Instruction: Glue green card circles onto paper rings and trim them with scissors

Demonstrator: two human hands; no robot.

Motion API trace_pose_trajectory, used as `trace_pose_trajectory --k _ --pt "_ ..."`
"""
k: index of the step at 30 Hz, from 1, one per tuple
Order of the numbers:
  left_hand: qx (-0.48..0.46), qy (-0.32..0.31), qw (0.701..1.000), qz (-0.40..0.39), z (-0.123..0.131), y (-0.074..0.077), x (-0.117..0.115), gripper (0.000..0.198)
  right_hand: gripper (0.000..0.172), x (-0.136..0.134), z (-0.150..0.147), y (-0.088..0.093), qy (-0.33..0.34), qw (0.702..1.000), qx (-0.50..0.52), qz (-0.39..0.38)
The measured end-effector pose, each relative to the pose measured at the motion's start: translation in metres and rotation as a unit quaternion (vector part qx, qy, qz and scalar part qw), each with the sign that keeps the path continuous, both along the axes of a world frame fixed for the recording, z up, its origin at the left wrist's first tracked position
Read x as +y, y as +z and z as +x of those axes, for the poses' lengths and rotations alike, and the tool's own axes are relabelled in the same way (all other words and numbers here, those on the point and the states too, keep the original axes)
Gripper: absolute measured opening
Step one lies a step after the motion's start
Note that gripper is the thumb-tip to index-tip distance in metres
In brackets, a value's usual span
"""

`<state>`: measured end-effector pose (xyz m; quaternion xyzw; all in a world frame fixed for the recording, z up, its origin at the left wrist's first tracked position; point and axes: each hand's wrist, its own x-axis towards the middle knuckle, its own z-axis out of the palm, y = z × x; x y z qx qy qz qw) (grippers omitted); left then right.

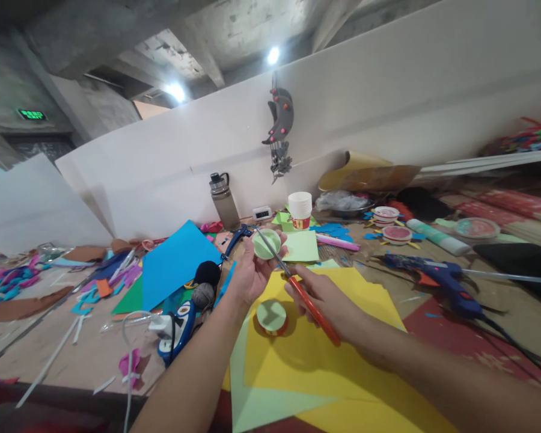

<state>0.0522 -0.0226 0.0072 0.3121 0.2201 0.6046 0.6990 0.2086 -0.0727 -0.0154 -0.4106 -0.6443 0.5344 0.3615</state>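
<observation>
A small light green paper piece (267, 243), roundish in outline, is held up in my left hand (253, 272), its fingers closed around the edge. My right hand (318, 294) grips the red-handled scissors (307, 304), whose blades point up and left across the green piece. Below both hands, a paper cup with a green round top (272, 317) stands on yellow paper (342, 361). Light green sheets (256, 409) lie partly under the yellow paper.
A blue hot glue gun (451, 282) lies at right. At left are blue paper (175, 264), yarn balls (206, 282) and a power strip (178, 337). Behind stand a grey bottle (224, 204) and stacked paper cups (300, 210).
</observation>
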Motion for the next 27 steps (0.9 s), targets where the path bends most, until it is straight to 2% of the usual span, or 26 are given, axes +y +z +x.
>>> trace_pose_trajectory --k 12,27 --pt "-0.001 -0.005 1.000 0.008 0.0006 0.0027 -0.0043 0.048 0.020 0.0007 0.0000 -0.0049 0.006 1.000 0.001 0.007" --pt "-0.018 -0.016 1.000 -0.005 -0.0020 0.0040 -0.0040 0.049 0.030 -0.0003 -0.0006 -0.0024 0.004 1.000 -0.002 -0.005"
